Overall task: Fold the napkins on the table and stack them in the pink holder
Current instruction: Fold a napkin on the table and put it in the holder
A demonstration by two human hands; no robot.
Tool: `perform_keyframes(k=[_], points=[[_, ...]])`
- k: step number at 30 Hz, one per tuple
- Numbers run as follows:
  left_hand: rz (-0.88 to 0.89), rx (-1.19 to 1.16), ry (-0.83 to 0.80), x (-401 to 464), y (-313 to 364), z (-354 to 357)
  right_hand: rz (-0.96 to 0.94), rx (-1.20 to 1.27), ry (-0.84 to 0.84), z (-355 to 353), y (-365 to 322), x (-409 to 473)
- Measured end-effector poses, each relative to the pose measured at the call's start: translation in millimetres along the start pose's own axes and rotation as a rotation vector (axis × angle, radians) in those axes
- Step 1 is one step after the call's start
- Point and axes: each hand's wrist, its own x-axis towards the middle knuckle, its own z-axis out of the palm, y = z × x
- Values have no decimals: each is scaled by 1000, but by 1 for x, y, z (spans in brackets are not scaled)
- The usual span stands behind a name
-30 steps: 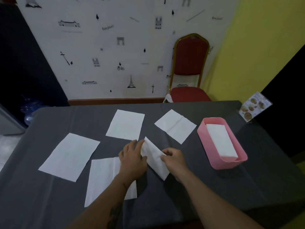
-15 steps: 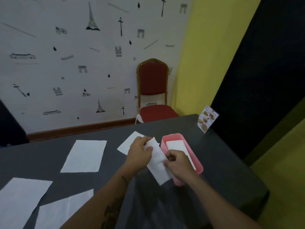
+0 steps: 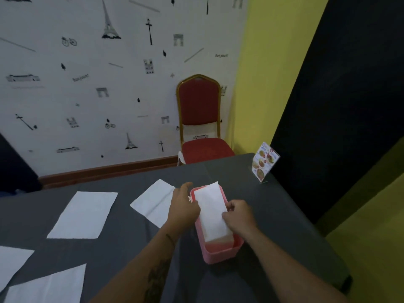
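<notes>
Folded napkin (image 3: 213,212) being set into the pink holder (image 3: 220,254). You had reached the stacking step: the napkin lay lengthwise in the holder, its far end over the far rim. Your right hand (image 3: 239,216) pinched its right edge; your left hand (image 3: 182,207) lay against the holder's left wall, fingers loosely curled, and whether it gripped the napkin cannot be told. Half a second before, the napkin hung in the air just left of the holder, between both hands; it had since come over the opening. Next, you would probably let go, press it flat, and reach for a flat napkin (image 3: 156,202) left of the holder on the surface (image 3: 135,243).
</notes>
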Motion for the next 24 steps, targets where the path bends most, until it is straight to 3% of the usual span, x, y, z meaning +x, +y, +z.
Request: perform_keyframes(k=[5,10,15,24], points=[[231,540,-61,-7,-19,19,-181,-423,43,3,5,-1],[243,837,-211,-17,-22,29,-461,-713,36,5,14,-2],[239,783,-182,-15,-26,28,-553,-796,-234,8,27,-2],[184,325,45,-34,-30,-16,-616,-558,-119,13,-5,-10]])
